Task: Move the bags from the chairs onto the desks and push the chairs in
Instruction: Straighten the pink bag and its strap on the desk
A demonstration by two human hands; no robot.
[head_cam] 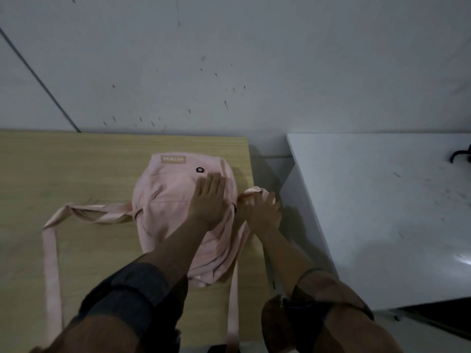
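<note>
A pink bag (168,200) lies flat on the wooden desk (76,159), near the desk's right edge. Its long pink straps trail to the left and down over the front edge. My left hand (209,200) rests flat on the bag's right side, fingers together and stretched out. My right hand (262,210) lies on a loop of pink strap (251,192) at the desk's right edge, fingers spread over it; whether it grips the strap cannot be told. No chair shows in this view.
A white desk (382,212) stands to the right, separated from the wooden one by a narrow gap. A dark cable or handle (460,155) lies at its far right edge. A grey, speckled wall (229,59) rises right behind both desks.
</note>
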